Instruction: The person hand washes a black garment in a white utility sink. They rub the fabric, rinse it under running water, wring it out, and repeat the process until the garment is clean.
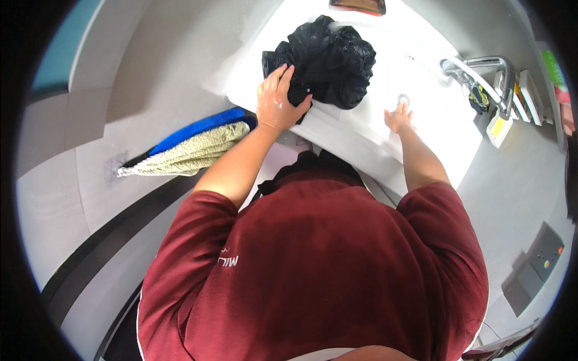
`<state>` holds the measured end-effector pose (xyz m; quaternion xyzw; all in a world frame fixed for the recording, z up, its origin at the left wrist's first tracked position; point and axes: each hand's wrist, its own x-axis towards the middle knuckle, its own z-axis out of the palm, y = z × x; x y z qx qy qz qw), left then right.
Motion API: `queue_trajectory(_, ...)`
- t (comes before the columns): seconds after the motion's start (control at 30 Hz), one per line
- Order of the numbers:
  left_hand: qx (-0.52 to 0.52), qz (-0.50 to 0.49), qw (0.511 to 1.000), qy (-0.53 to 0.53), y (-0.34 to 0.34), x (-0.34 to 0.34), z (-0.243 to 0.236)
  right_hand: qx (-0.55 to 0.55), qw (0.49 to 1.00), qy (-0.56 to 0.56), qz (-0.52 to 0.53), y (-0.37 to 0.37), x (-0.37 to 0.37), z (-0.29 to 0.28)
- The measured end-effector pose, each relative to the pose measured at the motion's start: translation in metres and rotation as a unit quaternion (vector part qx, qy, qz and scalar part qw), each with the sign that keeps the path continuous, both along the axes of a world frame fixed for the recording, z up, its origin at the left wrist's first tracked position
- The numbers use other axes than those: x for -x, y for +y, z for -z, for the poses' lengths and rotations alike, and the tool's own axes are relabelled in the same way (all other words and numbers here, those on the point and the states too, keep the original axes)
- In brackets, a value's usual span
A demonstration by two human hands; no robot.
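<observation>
A bunched, shiny wet black garment or cloth (328, 63) lies in the white sink (433, 141), on its left side. At its near left edge my left hand (279, 102) grips the fabric, fingers on top and thumb set apart. Part of the black cloth hangs over the sink's front rim beneath that hand. My right hand (398, 119) is down in the basin to the right, holding nothing I can see. Its fingers stretch out to the round metal drain (403, 98), their tips at its near side.
A chrome faucet (481, 72) stands at the sink's right. Beside it are a dark scrubber (480, 99) and a yellow-and-white box (498, 129). Blue (198, 129) and pale green (192, 150) towels hang on the left wall. A reddish-brown dish (358, 6) sits at the far edge.
</observation>
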<state>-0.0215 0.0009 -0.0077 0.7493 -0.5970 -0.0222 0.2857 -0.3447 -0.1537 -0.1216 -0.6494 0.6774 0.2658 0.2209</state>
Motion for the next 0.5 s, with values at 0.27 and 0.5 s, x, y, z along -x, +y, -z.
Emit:
queue_trajectory(0.27, 0.005, 0.001, 1.0, -0.002, -0.003, 0.002, -0.005, 0.218, 0.86, -0.454, 0.079, -0.076, -0.103, -0.061)
queue_trajectory(0.5, 0.011, 0.011, 1.0, -0.018, -0.004, 0.003, -0.006, 0.221, 0.84, -0.495, -0.022, -0.064, -0.121, -0.098)
